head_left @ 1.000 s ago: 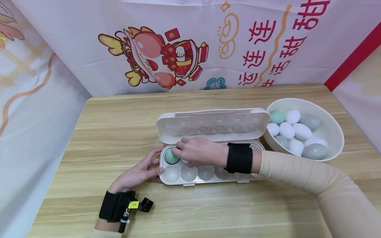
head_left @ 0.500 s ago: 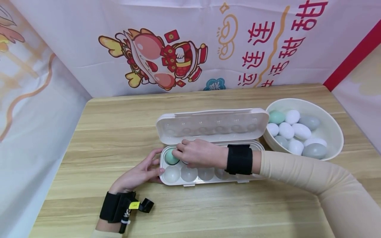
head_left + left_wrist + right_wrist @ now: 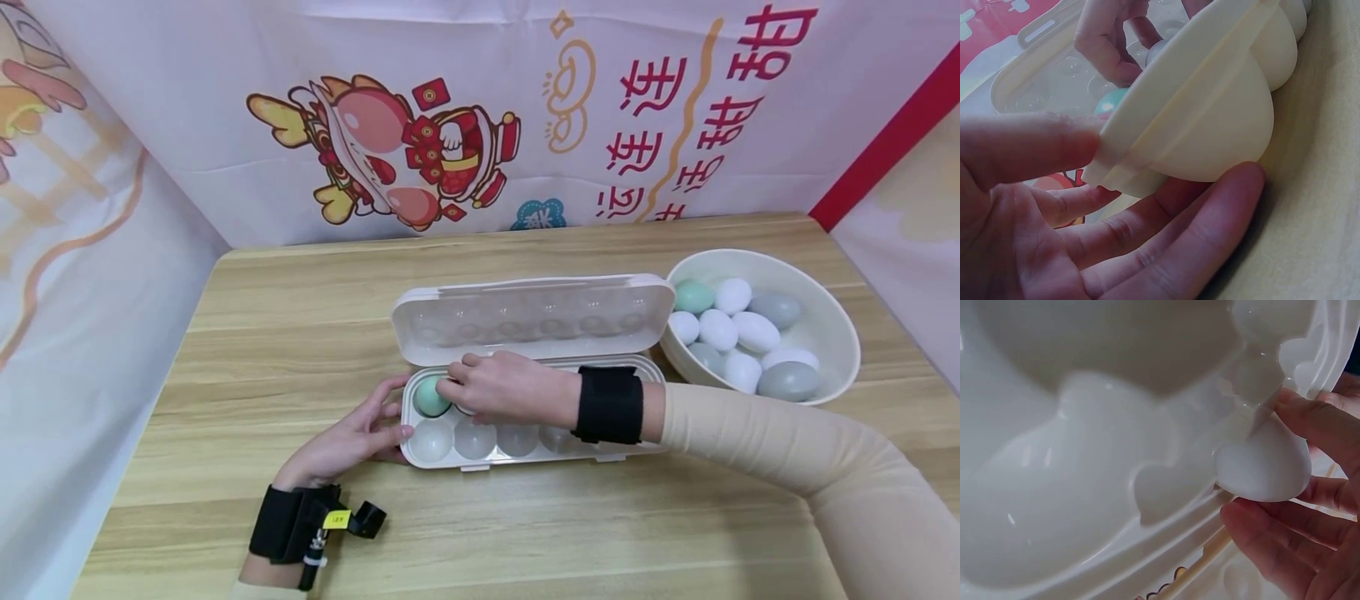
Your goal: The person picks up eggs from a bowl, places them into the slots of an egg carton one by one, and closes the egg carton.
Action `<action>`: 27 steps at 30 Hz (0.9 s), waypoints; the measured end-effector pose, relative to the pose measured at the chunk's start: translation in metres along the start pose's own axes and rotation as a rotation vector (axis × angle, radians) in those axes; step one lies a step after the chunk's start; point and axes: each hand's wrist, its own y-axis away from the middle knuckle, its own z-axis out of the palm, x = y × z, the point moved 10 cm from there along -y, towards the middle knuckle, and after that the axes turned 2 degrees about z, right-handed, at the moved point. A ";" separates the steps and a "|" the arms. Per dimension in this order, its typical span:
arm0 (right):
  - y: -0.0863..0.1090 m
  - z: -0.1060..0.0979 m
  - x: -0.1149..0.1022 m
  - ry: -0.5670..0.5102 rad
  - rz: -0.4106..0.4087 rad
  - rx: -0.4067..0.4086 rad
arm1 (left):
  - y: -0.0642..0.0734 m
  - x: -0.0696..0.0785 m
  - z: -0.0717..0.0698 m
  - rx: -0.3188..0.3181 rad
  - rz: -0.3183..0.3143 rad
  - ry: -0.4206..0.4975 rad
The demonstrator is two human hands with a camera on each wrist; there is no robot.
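Left hand (image 3: 348, 437) grips the left end of the egg carton (image 3: 534, 456) by rim and underside; right hand (image 3: 513, 389) pinches a white egg (image 3: 1264, 462) at the far row's second compartment from the left, just beside the green egg (image 3: 431, 397) in the corner one, full seating not tellable. Raised lid (image 3: 534, 321) borders the far edge and the egg bowl (image 3: 832, 333) crowds the right end, contact unclear; table (image 3: 525, 533) extends leftward and before the near edge, leaving room there.
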 end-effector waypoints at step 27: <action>0.031 -0.012 0.012 0.084 0.014 0.095 | -0.001 -0.001 -0.001 -0.006 0.000 0.003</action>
